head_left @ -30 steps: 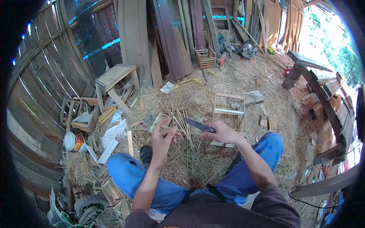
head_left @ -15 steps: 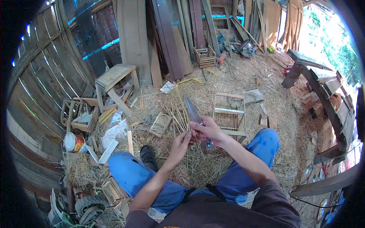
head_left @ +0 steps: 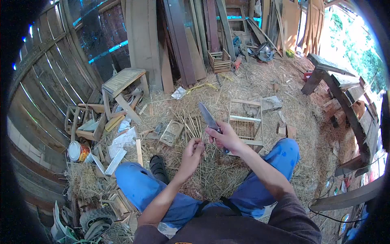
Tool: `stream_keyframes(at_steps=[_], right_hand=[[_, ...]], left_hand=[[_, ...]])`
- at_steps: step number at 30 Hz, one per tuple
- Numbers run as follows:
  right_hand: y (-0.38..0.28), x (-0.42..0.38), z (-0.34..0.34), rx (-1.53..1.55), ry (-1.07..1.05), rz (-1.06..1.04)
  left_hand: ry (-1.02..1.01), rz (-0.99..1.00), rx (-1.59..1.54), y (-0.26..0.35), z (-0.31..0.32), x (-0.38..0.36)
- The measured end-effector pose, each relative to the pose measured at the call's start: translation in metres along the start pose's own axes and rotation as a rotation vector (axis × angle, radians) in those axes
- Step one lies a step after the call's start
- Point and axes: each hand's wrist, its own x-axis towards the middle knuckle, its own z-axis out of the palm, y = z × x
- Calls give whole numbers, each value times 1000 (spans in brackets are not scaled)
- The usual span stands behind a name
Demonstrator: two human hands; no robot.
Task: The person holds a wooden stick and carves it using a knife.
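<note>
Now our right hand (head_left: 227, 139) grips the knife (head_left: 208, 116), our left hand (head_left: 192, 151) pinches a stick (head_left: 202, 143) just beside; a slip could nick fingers.

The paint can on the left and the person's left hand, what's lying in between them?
In the head view, between the paint can and the left hand lie straw, crumpled white paper, a short wooden slat and the person's dark shoe.

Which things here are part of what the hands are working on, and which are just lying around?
In use:
right hand gripping the knife
left hand pinching a thin stick
stick pile

Lying about:
tin can
small crate
slatted frame
circular saw
</note>
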Motion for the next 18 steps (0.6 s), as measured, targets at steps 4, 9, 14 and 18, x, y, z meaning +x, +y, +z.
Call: stream_keyframes(at_steps=[4, 9, 14, 18], right_hand=[[1, 0, 0, -50, 91, -45], [2, 1, -5, -109, 164, -176], [-2, -8, -3, -390, 193, -356], [0, -17, 9, -618, 97, -521]], left_hand=[[108, 220, 64, -10, 4, 8], [139, 90, 9, 22, 3, -2], [153, 123, -74, 19, -2, 1], [124, 126, -42, 18, -2, 2]])
